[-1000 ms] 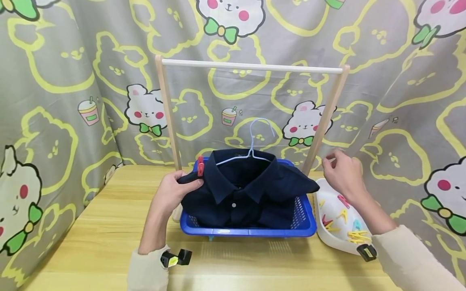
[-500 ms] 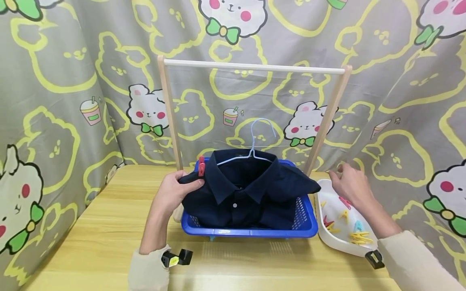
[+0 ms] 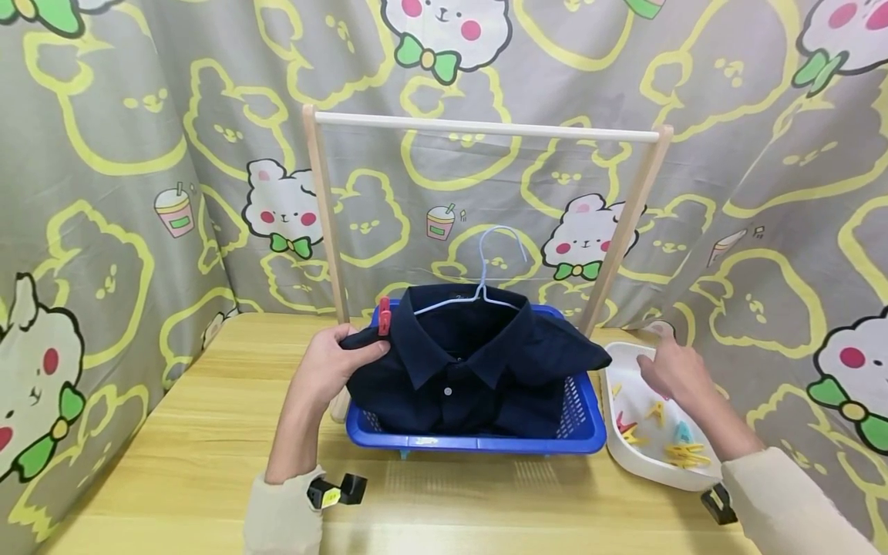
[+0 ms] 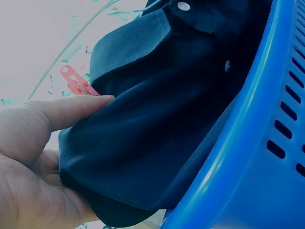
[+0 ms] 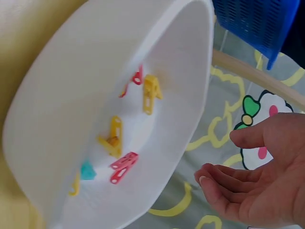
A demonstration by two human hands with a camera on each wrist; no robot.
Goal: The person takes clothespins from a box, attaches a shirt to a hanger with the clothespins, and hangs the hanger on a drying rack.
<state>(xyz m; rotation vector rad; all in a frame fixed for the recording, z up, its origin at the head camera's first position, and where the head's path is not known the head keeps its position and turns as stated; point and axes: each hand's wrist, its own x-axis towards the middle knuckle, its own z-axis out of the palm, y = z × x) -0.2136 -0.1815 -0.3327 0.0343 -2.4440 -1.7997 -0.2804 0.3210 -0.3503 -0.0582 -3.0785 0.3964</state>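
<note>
A navy collared shirt (image 3: 419, 401) lies bunched in a blue plastic basket (image 3: 475, 444), with a light blue wire hanger (image 3: 482, 270) inside its collar. My left hand (image 3: 331, 366) pinches the shirt's shoulder on the left side between thumb and fingers. A red clothespin (image 3: 385, 317) is clipped on that shoulder beside the collar. Over the far right part of a white basin (image 3: 620, 459) is my right hand (image 3: 678, 375), holding nothing. In the right wrist view its fingers are loosely bent and apart from the thumb. Yellow clothespins (image 5: 151, 93) and a pink clothespin (image 5: 124, 167) lie inside the basin.
A wooden rack with a white crossbar (image 3: 486, 127) stands behind and around the basket. A teal clothespin (image 3: 683, 433) also lies in the basin. The wooden table (image 3: 180, 432) meets a patterned curtain (image 3: 375, 46) at the back and sides.
My right hand has moved down and to the right, from beside the rack's right post to over the basin. The left hand keeps its hold on the shirt.
</note>
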